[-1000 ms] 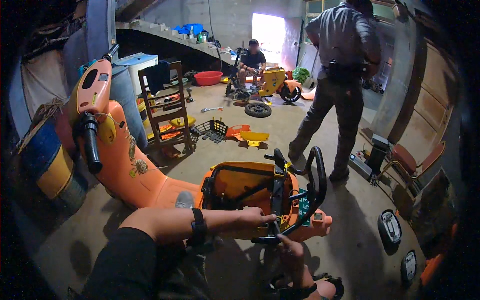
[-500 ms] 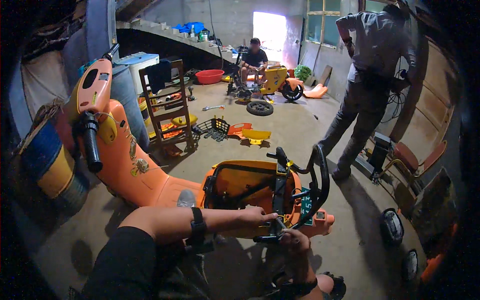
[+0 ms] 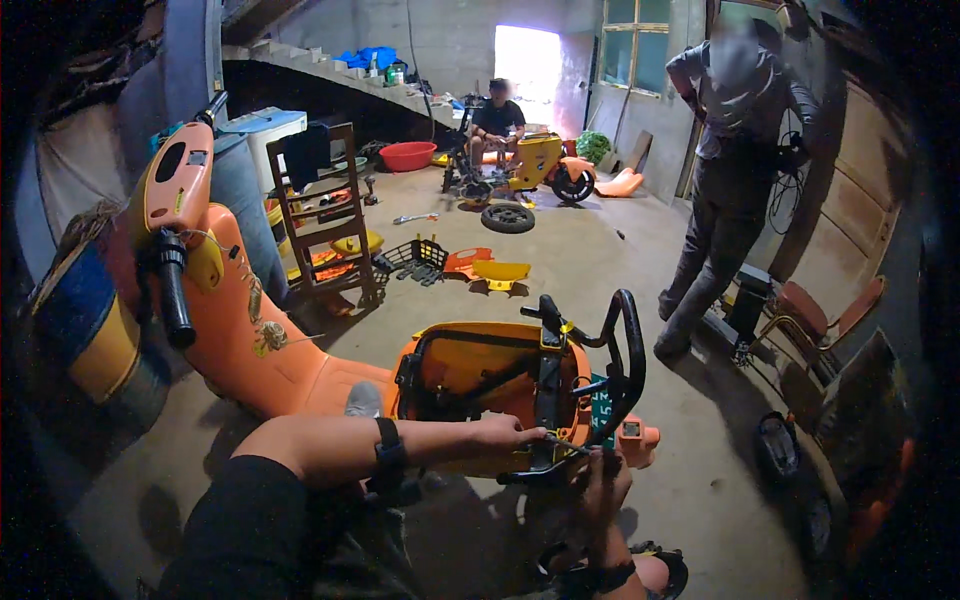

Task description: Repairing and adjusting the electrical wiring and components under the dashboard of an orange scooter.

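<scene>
1. Orange scooter [image 3: 300, 370] on the floor just ahead, handlebar toward the left, tail toward the right, with an open storage well in the body.
2. Hands close together at the near side of the tail. Right hand [image 3: 603, 487] closed around a thin metal tool [image 3: 568, 443]; left hand [image 3: 505, 432] reaching across from the left, fingertips at the far end of the tool. Pinching or only steadying there: cannot tell.
3. Tool tip beside the foot of a black frame bar [image 3: 548, 390]; exact point of contact too small to make out.
4. Advisable, by judgement: guide the tip with the left fingertips, seat it squarely before adding force, then push smoothly from the right. Keep knuckles clear of the curved black rail [image 3: 632, 350] in case of a slip.
5. Writing: pale characters on a green plate [image 3: 600, 412] at the tail, partly covered by the rail. Small yellow sticker [image 3: 180, 199] on the handlebar cover, too small to read. No brand legible.
</scene>
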